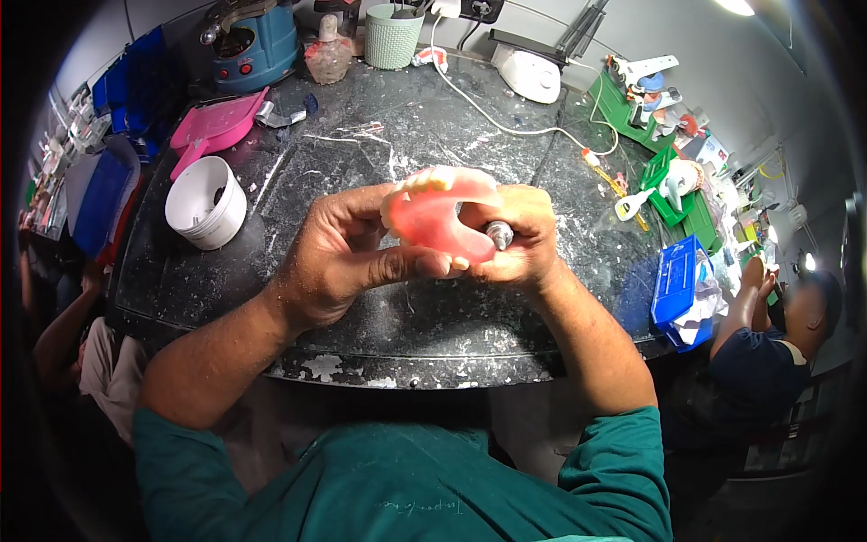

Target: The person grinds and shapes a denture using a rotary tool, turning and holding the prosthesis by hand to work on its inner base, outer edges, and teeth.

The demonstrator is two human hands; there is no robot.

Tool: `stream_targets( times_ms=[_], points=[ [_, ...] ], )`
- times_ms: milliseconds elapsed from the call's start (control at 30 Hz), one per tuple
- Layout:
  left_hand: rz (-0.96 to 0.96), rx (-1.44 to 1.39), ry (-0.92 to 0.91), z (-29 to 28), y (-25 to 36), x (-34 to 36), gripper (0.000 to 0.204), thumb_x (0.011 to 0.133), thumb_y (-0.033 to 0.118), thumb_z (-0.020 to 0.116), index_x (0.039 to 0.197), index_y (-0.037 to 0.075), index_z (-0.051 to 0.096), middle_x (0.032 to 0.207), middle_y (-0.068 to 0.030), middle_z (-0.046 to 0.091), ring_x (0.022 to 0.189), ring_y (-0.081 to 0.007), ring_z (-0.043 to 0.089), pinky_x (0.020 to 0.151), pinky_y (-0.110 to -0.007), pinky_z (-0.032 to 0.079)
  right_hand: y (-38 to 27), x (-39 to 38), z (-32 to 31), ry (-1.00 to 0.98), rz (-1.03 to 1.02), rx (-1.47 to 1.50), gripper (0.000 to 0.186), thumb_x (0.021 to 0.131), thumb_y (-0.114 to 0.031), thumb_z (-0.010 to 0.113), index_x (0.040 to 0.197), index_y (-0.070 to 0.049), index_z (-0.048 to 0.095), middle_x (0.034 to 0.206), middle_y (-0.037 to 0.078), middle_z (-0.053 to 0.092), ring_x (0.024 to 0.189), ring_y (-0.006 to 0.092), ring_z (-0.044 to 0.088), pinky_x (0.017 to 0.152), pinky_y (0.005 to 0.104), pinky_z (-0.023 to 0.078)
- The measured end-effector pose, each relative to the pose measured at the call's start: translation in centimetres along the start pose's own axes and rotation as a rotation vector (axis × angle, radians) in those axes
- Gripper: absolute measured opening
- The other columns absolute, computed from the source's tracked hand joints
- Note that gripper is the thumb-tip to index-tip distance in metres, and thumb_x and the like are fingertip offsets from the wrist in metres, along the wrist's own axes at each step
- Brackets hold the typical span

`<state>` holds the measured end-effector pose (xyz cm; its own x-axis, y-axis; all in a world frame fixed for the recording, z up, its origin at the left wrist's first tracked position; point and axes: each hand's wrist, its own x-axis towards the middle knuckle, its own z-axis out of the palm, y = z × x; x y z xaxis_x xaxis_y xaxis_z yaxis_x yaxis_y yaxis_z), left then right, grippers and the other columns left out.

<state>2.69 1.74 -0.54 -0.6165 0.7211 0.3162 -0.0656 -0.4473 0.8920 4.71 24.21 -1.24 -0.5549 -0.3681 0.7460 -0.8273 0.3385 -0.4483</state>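
Holding a pink denture above the counter, the left hand has its fingers clamped on one side of it; the right hand has its fingers wrapped around a metal-nosed tool beside the other side. Teeth are already set in the base, so forming looks done and trimming or smoothing probably remains. How much is left, or whether the tool's tip touches the denture, cannot be told.

The operator's two hands are flanking one denture at centre. One white tub is standing at nine o'clock; one pink dustpan is lying at ten.
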Motion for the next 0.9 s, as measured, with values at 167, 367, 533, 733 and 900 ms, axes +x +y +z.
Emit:
stream_targets(
  times_ms=[167,367,533,733,900],
  points=[
    [-0.007,-0.026,-0.002,-0.2,-0.2,-0.1,0.033,0.079,0.007,0.080,0.110,0.001,0.069,0.114,-0.0073,0.069,0.110,-0.0141,0.059,0.101,-0.033,0.041,-0.1,0.1,0.0,-0.014,0.014,0.003,0.034,0.068,-0.029,0.084,0.067,-0.008,0.058,0.061,0.005,0.054,0.052,0.0216,0.056,0.048,0.0314,0.041],
    [0.016,-0.087,0.037,-0.2,-0.2,0.3,0.041,0.083,0.007,0.077,0.121,0.000,0.063,0.114,-0.0077,0.069,0.110,-0.0131,0.059,0.100,-0.031,0.044,-0.6,0.6,-0.1,-0.021,-0.053,-0.037,0.033,0.068,-0.020,0.087,0.063,-0.008,0.056,0.058,0.003,0.053,0.048,0.0197,0.053,0.046,0.0291,0.040],
    [0.104,0.054,0.130,-1.2,-1.1,1.3,0.043,0.087,0.008,0.074,0.126,-0.002,0.058,0.115,-0.0095,0.068,0.107,-0.0126,0.062,0.097,-0.029,0.048,-1.8,0.7,0.0,0.217,0.280,0.120,0.018,0.080,-0.003,0.078,0.095,-0.003,0.067,0.063,-0.006,0.058,0.056,0.0003,0.050,0.051,0.0181,0.037],
    [0.100,0.145,0.169,-1.7,-1.5,1.6,0.041,0.087,0.009,0.074,0.123,-0.002,0.058,0.115,-0.0094,0.066,0.107,-0.0131,0.061,0.098,-0.029,0.048,-2.0,0.8,0.3,0.229,0.500,0.268,0.013,0.086,-0.010,0.076,0.095,-0.004,0.069,0.067,-0.006,0.058,0.058,-0.0002,0.046,0.052,0.0182,0.036],
    [0.268,0.308,0.208,-1.9,-1.9,1.7,0.046,0.091,0.019,0.069,0.129,0.002,0.049,0.114,-0.0108,0.065,0.103,-0.0129,0.064,0.092,-0.026,0.050,-1.2,0.7,1.4,0.263,0.414,0.194,0.012,0.088,-0.014,0.075,0.091,-0.006,0.067,0.067,-0.006,0.057,0.062,0.0007,0.048,0.054,0.0202,0.038]
  ],
)
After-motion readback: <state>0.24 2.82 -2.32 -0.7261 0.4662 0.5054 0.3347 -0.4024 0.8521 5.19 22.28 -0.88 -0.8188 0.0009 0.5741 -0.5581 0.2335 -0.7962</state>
